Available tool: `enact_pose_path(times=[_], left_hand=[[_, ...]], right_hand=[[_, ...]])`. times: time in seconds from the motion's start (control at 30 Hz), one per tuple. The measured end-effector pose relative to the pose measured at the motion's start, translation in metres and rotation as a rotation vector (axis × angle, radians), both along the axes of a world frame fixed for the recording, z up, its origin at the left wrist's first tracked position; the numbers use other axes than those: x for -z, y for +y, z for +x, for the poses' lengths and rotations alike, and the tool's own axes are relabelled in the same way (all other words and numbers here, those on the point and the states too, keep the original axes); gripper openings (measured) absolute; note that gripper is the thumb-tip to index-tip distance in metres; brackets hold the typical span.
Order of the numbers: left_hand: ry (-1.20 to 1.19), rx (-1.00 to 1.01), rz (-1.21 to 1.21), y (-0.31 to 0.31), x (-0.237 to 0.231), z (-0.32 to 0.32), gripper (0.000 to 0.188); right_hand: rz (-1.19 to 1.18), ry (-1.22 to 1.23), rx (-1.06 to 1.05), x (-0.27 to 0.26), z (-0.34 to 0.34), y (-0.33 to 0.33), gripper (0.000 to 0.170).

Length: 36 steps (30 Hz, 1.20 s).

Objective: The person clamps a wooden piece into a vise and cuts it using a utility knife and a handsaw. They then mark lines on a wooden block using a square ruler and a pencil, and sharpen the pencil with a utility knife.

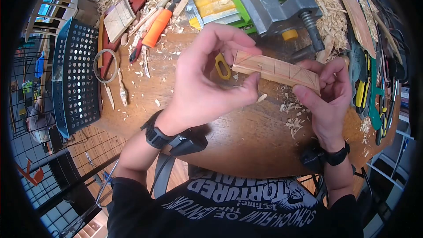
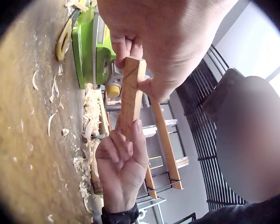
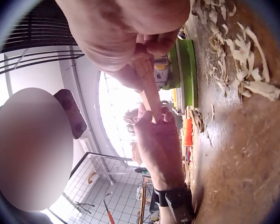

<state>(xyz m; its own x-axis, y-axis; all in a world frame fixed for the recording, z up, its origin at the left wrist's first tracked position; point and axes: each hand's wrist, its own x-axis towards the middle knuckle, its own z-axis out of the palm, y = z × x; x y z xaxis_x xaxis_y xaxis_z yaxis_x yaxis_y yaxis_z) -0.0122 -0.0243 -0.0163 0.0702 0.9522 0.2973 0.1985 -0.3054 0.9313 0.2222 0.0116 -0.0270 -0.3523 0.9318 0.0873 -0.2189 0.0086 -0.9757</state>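
A small rectangular wooden block (image 1: 275, 71) with pencil lines drawn across its faces is held up above the workbench, between both hands. My left hand (image 1: 207, 72) pinches its left end, thumb on the near side and fingertips behind. At the other end, my right hand (image 1: 328, 94) grips the block with the thumb along its near edge and the fingers curled behind. In the left wrist view the block (image 2: 132, 88) spans from one hand to the other, marked lines on its face. The right wrist view shows the block (image 3: 151, 91) partly covered by fingers.
Behind the hands stands a green and grey vise (image 1: 264, 6). Pale wood shavings (image 1: 295, 121) litter the wooden workbench (image 1: 246, 141). An orange-handled tool (image 1: 157, 27), a marked wood piece (image 1: 119, 20) and a dark perforated basket (image 1: 77, 77) lie leftward; yellow-handled tools (image 1: 362, 90) are at right.
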Motion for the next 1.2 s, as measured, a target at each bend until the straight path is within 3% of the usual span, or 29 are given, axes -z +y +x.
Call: enact_pose_path(times=[0.2, 0.37, 0.43, 0.73, 0.93, 1.2], left_hand=[[-0.043, -0.02, 0.087, -0.001, 0.009, 0.001, 0.051], [-0.104, -0.031, 0.175, 0.003, 0.011, 0.002, 0.051], [-0.064, 0.067, 0.174, 0.003, 0.01, -0.004, 0.047], [-0.103, 0.093, 0.152, 0.0, 0.007, -0.005, 0.035], [-0.227, -0.019, 0.142, -0.001, 0.009, 0.004, 0.043], [-0.294, -0.021, 0.062, -0.002, 0.007, 0.007, 0.047]], right_hand=[[0.076, 0.003, -0.009, -0.002, 0.0, 0.002, 0.044], [-0.039, 0.073, -0.009, -0.007, 0.0, 0.001, 0.046], [-0.07, 0.095, 0.009, -0.008, -0.001, 0.001, 0.045], [-0.187, 0.136, 0.034, -0.012, 0.003, 0.0, 0.038], [-0.247, 0.105, 0.057, -0.008, 0.005, -0.002, 0.034], [-0.285, 0.155, 0.064, -0.006, 0.004, -0.004, 0.032]])
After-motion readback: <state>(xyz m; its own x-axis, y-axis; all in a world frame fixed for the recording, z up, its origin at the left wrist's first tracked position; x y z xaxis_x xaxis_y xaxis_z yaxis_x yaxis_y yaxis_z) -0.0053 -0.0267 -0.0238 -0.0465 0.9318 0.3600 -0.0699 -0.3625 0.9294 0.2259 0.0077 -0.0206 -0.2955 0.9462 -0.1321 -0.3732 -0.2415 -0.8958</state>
